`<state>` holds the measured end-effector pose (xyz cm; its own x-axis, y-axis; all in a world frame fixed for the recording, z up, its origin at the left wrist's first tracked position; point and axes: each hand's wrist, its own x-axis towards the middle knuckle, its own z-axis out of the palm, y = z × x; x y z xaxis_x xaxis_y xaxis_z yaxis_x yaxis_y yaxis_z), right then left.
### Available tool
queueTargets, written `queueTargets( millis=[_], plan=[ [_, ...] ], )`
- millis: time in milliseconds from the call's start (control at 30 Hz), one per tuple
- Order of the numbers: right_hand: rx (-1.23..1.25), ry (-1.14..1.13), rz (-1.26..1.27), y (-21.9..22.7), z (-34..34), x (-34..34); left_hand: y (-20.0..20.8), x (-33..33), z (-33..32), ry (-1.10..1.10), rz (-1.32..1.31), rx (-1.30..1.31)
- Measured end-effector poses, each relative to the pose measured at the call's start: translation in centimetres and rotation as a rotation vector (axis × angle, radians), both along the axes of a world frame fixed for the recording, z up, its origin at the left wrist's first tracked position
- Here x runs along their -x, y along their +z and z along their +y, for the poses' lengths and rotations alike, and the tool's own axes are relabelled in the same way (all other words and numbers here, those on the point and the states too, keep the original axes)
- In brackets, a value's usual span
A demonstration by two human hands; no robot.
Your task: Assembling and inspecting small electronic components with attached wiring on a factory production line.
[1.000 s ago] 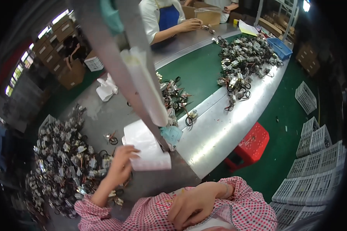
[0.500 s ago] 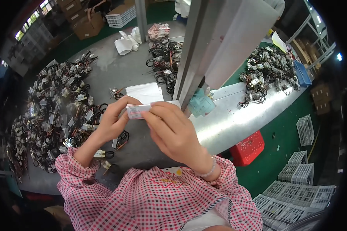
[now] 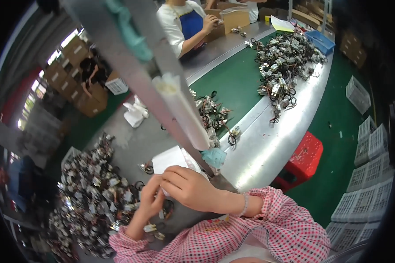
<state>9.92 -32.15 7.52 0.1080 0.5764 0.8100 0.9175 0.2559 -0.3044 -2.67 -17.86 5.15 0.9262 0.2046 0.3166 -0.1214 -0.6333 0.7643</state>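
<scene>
My left hand (image 3: 152, 197) and my right hand (image 3: 188, 189) meet in front of my chest, fingertips pinched together. Between them is a small white label strip (image 3: 166, 193), mostly covered by the fingers. Just beyond the hands, white paper sheets (image 3: 169, 158) lie on the grey table. A small coiled black cable (image 3: 148, 168) rests to the left of the sheets. To the left of my left hand spreads a large heap of cable assemblies (image 3: 96, 193) with black leads and pale connectors.
A metal post (image 3: 131, 65) with a white roll (image 3: 186, 116) rises past the sheets. Beyond it, a green conveyor belt (image 3: 226, 83) carries cable piles (image 3: 283, 65). A co-worker (image 3: 191, 24) handles something at the far side. A red stool (image 3: 305, 155) and grey crates (image 3: 364, 193) stand right.
My view has swung to the right, bringing the co-worker and the belt into sight. My hands have drawn closer together, and the right one now covers most of the label strip.
</scene>
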Motion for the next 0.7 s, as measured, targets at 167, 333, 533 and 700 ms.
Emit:
queueTargets(
  millis=[167,333,533,700],
  plan=[
    [-0.003,-0.024,0.037,-0.6,0.1,0.1,0.5,-0.2,-0.7,0.014,-0.010,-0.004],
    [-0.024,-0.046,0.035,-1.0,0.0,-0.1,0.5,-0.1,-0.9,0.037,0.033,0.093],
    [-0.054,0.016,-0.021,-1.7,-0.2,0.5,-1.8,1.9,1.2,0.180,-0.026,0.548],
    [-0.082,-0.009,0.233,-1.8,-1.3,0.0,-1.5,2.2,1.4,0.137,-0.152,0.712]
  ],
)
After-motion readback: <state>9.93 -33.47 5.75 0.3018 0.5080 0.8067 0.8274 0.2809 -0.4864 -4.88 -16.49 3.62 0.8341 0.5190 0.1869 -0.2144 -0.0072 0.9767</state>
